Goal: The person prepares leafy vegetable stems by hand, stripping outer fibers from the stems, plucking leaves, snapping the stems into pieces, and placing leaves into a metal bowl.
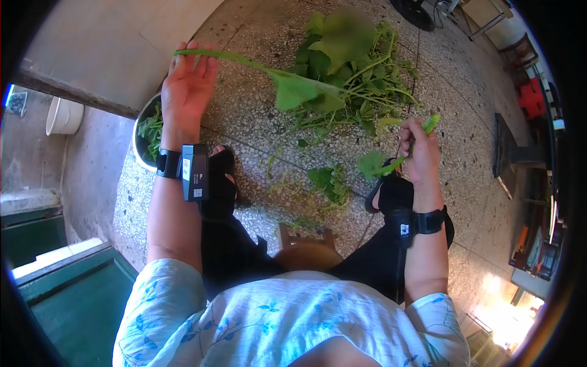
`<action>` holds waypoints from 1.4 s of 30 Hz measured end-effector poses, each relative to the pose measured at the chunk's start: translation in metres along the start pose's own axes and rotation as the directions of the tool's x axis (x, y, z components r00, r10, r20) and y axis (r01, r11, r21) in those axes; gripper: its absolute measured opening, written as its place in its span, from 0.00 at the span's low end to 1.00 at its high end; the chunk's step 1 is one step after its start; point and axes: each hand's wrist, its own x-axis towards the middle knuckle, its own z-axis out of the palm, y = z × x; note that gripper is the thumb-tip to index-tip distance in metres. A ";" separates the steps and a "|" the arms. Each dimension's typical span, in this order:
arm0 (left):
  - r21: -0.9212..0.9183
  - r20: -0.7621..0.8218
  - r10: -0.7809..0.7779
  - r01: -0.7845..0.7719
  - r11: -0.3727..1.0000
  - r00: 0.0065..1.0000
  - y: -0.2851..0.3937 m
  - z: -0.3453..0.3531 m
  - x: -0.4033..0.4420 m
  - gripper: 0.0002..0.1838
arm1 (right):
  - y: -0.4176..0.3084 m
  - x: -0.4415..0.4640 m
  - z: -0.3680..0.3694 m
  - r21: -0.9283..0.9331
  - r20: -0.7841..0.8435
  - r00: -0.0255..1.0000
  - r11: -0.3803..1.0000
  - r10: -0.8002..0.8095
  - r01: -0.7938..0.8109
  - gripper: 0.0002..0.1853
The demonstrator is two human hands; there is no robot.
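Observation:
My left hand [188,92] is palm up at the upper left, its fingers stretched out. Across those fingers runs the stalk of a large green leaf [296,90], whose blade reaches right, over the edge of the heap of greens. No fingers are visibly wrapped round this stalk. My right hand [419,147] is closed round a green leafy stem [432,124]. One end of the stem sticks up past the fingers, and a leaf hangs at its lower left end. Ahead lies the heap of leafy vines [367,73] on the floor.
A white-rimmed basin [139,144] with greens in it stands beside my left forearm. A small bunch of leaves [330,183] lies between my feet, with plant scraps around it. There is a wooden stool [309,251] between my legs. Furniture lines the right side.

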 end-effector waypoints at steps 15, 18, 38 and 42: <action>0.746 0.361 -0.304 -0.078 0.661 0.882 -0.086 0.035 -0.068 0.07 | 0.011 -0.025 0.050 0.128 0.250 0.963 0.982 0.104 -0.139 0.07; 0.807 0.498 -0.332 -0.288 0.515 0.801 -0.085 0.057 -0.090 0.06 | 0.011 -0.029 0.061 0.081 0.331 0.927 0.974 0.174 -0.212 0.08; 0.637 0.433 -0.236 -0.111 0.763 0.870 -0.101 0.061 -0.108 0.04 | 0.005 -0.038 0.079 0.176 0.429 0.882 0.940 0.195 -0.294 0.04; 0.531 0.265 -0.381 0.196 0.824 0.886 -0.099 0.056 -0.101 0.03 | 0.016 -0.035 0.078 0.138 0.446 0.876 0.953 0.184 -0.270 0.03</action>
